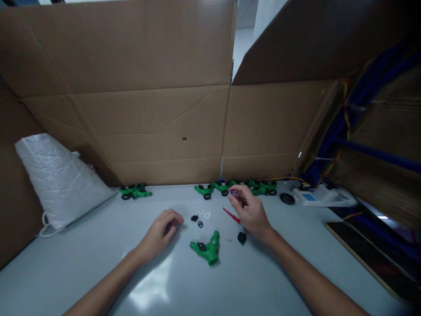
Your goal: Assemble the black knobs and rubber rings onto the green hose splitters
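My right hand (249,210) pinches a small dark, shiny part (233,193) between thumb and fingertips; its kind I cannot make out. Just below that hand lie a red screwdriver (233,215), a black knob (241,238) and a small screw (229,240). My left hand (162,232) rests on the table with loosely bent fingers and nothing visible in it. Right of it are a small black fitting (194,218), black O-rings (200,224) and white rings (207,215). Between my forearms sits a green Y-shaped hose splitter (208,249) with one black lever on its left branch.
More green splitters (135,192) lie along the cardboard wall (148,127). A white plastic sack (62,184) stands at left. On the right are a black ring (287,199), a white device (324,196), a dark panel (365,254) and a blue frame (378,156).
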A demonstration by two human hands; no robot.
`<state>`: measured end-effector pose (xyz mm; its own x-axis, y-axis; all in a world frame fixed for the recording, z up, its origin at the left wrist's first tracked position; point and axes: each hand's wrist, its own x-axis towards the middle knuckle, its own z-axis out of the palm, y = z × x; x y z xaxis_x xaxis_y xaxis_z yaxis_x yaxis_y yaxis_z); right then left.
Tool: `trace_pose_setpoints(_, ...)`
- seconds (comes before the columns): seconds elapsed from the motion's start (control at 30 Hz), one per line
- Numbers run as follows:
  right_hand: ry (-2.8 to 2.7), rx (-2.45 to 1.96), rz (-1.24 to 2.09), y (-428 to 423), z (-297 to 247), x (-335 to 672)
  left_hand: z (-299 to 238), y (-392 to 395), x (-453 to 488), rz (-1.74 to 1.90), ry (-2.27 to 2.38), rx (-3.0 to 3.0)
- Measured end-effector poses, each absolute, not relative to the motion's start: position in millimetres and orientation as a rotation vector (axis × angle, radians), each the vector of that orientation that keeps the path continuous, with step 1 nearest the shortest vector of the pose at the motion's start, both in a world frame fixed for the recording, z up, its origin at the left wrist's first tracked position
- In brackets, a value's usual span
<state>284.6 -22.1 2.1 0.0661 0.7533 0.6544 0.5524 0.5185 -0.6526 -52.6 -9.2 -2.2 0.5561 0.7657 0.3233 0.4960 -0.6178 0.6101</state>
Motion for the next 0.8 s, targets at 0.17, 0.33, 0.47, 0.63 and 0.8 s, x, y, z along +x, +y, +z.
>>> trace_pose_setpoints(0.17,-1.722,-1.131,0.049,-28,-14,287,-22,12,-63,0.976,1.135,2.123)
trace_pose_setpoints(0.33,-1.781,-1.13,0.022,-31,-15,284,-27,13,-65,1.013,1.176,2.178)
trace_pose_setpoints(0.47,-1.781,-1.131,0.033,-34,-15,282,-18,12,-68,1.019,1.356,2.31)
trace_pose_setpoints(0.63,-1.788,-1.134,0.034,-37,-14,280,-13,14,-71,1.037,1.427,2.41)
trace_pose_setpoints(0.8,-1.801,-1.121,0.048,-39,-13,277,-12,16,-73,1.01,1.46,2.455)
